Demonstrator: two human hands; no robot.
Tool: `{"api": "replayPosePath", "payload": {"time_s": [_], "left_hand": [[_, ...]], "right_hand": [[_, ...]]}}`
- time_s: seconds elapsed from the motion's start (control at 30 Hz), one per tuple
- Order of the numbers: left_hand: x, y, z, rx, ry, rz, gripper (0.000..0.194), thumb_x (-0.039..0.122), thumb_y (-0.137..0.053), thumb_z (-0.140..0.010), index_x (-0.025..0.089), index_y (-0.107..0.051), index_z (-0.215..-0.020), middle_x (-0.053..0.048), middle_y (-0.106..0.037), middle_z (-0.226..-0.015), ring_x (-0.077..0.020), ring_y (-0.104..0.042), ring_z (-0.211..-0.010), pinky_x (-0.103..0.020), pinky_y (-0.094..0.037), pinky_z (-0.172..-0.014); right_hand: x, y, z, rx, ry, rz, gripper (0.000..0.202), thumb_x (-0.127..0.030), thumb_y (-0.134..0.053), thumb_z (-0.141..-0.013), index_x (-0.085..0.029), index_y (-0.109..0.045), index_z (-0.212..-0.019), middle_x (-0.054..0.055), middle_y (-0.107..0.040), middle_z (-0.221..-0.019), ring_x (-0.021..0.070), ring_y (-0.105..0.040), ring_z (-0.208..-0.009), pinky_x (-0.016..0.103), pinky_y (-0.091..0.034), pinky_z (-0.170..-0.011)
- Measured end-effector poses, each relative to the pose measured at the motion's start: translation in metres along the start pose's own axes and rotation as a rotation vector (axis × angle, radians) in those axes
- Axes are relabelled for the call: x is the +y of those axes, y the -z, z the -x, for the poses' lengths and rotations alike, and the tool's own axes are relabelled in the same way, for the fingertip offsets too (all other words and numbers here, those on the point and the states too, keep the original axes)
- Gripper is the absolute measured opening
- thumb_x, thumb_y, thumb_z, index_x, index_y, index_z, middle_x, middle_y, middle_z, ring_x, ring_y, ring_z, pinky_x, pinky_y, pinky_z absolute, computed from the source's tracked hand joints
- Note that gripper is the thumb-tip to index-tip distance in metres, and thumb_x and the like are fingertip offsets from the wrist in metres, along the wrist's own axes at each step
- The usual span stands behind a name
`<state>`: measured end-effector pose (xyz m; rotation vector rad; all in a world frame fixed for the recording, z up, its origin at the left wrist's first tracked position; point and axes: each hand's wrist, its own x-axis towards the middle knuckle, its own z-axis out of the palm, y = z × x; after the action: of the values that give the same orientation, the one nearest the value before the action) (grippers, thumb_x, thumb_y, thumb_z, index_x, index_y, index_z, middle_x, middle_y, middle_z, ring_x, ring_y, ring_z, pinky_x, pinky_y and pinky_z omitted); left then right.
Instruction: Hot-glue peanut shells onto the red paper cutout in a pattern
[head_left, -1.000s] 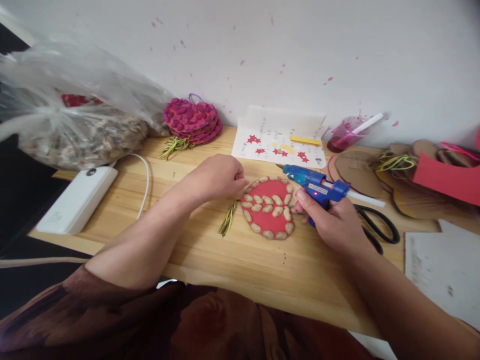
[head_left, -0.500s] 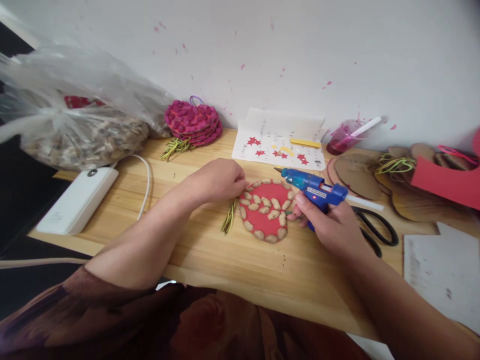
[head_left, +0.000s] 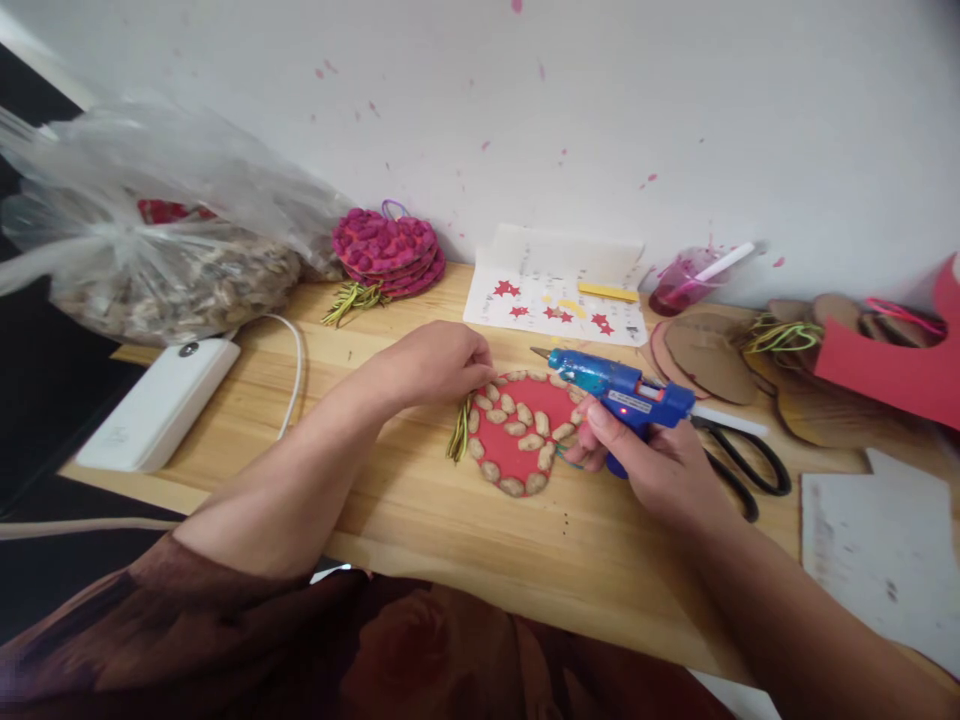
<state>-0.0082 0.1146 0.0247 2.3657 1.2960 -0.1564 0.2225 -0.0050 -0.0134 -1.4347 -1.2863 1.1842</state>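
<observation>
A round red card (head_left: 517, 460) lies on the wooden table, with whole peanuts (head_left: 531, 442) around its rim and across its middle. At its upper left edge, my left hand (head_left: 442, 365) is closed, thumb and fingers pinched on the rim. A green and yellow string tassel (head_left: 458, 430) hangs off the card's left side, just below that hand. My right hand (head_left: 656, 455) grips a blue glue gun (head_left: 600, 372), its nozzle pointing left above the card's top edge. Fingertips of this hand also touch the card's right edge, by a bit of green cord.
Behind lie a paper sheet (head_left: 487, 308) with red stars and a stack of magenta discs (head_left: 390, 250). Left are a plastic bag (head_left: 180, 280) and white power bank (head_left: 157, 405). Right are black-handled scissors (head_left: 776, 470), a cup (head_left: 679, 285) and cardboard pieces (head_left: 712, 355).
The peanut-covered card has turned clockwise, its lower part shifting left. My right hand and the glue gun have moved slightly down and left; my left hand stays at the rim.
</observation>
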Motion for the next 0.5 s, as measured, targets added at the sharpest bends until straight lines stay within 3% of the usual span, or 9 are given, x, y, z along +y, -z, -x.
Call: {"api": "replayPosePath", "payload": {"time_s": [0.17, 0.37, 0.5], "left_hand": [[-0.0006, -0.0001, 0.0003, -0.004, 0.010, -0.001, 0.024, 0.023, -0.059, -0.084, 0.021, -0.078, -0.099, -0.003, -0.079, -0.094, -0.0174, -0.068, -0.080, -0.026, -0.044, -0.068], [0.0008, -0.0066, -0.0025, 0.011, -0.074, 0.027, 0.031, 0.017, -0.052, -0.087, 0.022, -0.078, -0.104, -0.004, -0.078, -0.104, -0.0183, -0.069, -0.092, -0.027, -0.048, -0.082], [-0.0003, -0.0091, -0.0027, 0.057, -0.112, 0.064, 0.028, 0.017, -0.054, -0.087, 0.022, -0.078, -0.102, -0.003, -0.078, -0.101, -0.0182, -0.069, -0.091, -0.027, -0.049, -0.081]], "right_hand": [[0.0025, 0.0010, -0.0045, 0.170, 0.051, -0.006, 0.030, -0.053, -0.073, -0.085, -0.023, -0.068, -0.086, 0.001, -0.072, -0.074, 0.0165, -0.070, -0.068, 0.028, -0.057, -0.063], [0.0032, 0.0010, -0.0074, 0.174, 0.054, -0.020, 0.031, -0.056, -0.075, -0.082, -0.025, -0.069, -0.082, 0.002, -0.070, -0.072, 0.0209, -0.072, -0.074, 0.035, -0.060, -0.072], [0.0062, 0.0026, -0.0068, 0.174, 0.030, 0.006, 0.029, -0.055, -0.075, -0.082, -0.026, -0.070, -0.084, 0.004, -0.072, -0.075, 0.0248, -0.073, -0.074, 0.039, -0.060, -0.069]]}}
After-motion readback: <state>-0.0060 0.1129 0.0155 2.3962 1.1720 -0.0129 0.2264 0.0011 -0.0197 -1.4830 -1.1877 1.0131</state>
